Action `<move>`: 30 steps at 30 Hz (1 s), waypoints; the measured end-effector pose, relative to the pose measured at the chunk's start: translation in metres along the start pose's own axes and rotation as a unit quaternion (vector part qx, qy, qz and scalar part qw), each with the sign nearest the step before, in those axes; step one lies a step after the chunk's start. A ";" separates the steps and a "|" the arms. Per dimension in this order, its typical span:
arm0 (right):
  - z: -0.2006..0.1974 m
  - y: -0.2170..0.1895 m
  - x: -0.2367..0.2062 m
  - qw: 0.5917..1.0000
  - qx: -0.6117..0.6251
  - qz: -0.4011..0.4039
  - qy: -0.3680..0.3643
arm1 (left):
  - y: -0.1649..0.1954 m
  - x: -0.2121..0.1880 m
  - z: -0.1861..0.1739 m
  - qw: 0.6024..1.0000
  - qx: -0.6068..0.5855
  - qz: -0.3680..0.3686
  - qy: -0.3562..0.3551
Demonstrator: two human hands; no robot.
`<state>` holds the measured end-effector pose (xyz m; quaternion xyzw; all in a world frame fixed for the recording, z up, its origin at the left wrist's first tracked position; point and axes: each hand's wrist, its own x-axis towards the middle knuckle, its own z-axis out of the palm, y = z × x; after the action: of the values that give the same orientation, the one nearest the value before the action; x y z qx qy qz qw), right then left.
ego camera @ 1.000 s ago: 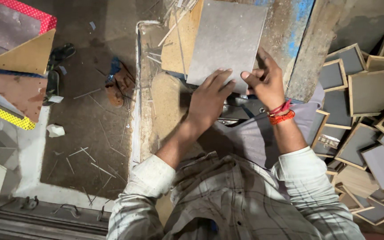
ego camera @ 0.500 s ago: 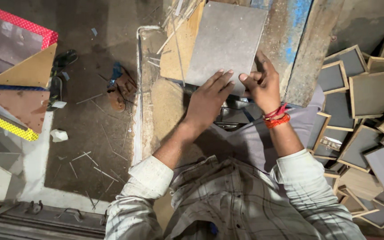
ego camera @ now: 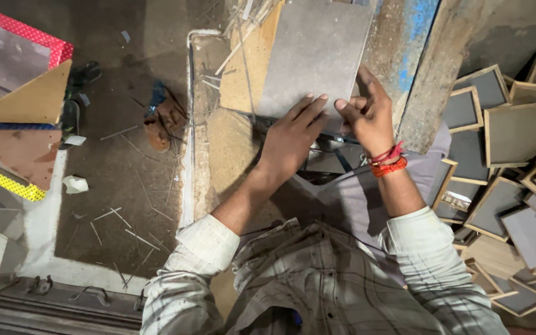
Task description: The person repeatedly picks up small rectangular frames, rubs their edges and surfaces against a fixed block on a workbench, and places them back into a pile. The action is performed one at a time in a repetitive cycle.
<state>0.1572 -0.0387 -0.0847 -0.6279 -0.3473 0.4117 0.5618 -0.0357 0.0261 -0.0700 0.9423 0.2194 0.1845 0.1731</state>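
Seen from the head camera, the left hand (ego camera: 293, 139) is lying palm down with fingers stretched out, pressing flat on the near edge of one flat grey rectangular board (ego camera: 314, 56), which is resting on the dusty wooden workbench (ego camera: 218, 136) straight ahead of the person. The right hand (ego camera: 367, 115), wearing two red-orange thread wristbands (ego camera: 387, 160), is curling its fingers and pinching the same board's near edge. Both forearms are reaching forward, sleeves rolled. At the right, a heap of wood-framed grey square panels (ego camera: 510, 155), too many and overlapping to count, is lying.
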 end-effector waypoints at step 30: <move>-0.010 0.026 0.012 0.998 0.019 -0.050 0.025 | -0.004 0.017 0.010 0.998 0.051 0.000 -0.030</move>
<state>0.1704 -0.0356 -0.1118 -0.6094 -0.3563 0.3734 0.6019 -0.0184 0.0355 -0.0760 0.9551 0.2228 0.1451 0.1310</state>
